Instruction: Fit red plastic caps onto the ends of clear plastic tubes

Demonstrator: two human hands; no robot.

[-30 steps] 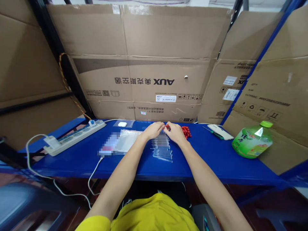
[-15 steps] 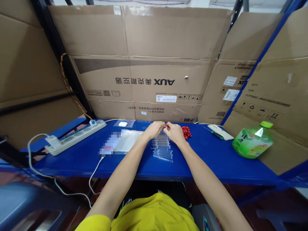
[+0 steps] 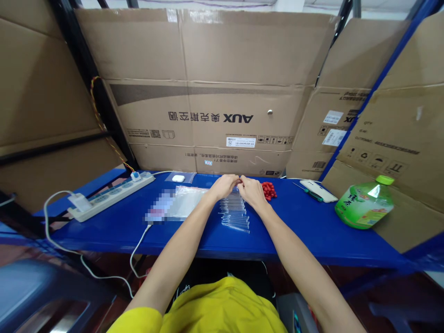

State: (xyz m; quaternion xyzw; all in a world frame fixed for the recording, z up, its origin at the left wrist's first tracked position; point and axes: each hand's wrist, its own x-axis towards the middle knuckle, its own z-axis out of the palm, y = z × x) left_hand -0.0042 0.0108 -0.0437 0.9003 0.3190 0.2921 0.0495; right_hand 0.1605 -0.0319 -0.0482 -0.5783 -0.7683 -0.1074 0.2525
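Note:
My left hand (image 3: pixel 226 186) and my right hand (image 3: pixel 252 190) meet fingertip to fingertip above the far end of a row of thin clear tubes (image 3: pixel 235 219). Both are closed in a pinch. A trace of red shows where the fingertips join, from a small red piece mostly covered by the fingers of my right hand. What my left fingers pinch is hidden. Just right of my right hand lies a pile of small red pieces (image 3: pixel 269 190), like caps or plugs. The tubes lie side by side, crosswise, in a column running towards me.
Left of the tubes are a clear plastic bag (image 3: pixel 187 203) and a blurred-out flat item with a cable. A power strip (image 3: pixel 111 196) sits further left. To the right lie a green-handled screwdriver (image 3: pixel 313 194), a white flat object (image 3: pixel 322 191) and a green bottle (image 3: pixel 364 203). Cardboard walls the back.
My hands stay together in almost the same place. The red piece between the fingertips shows less than before. The view has shifted slightly.

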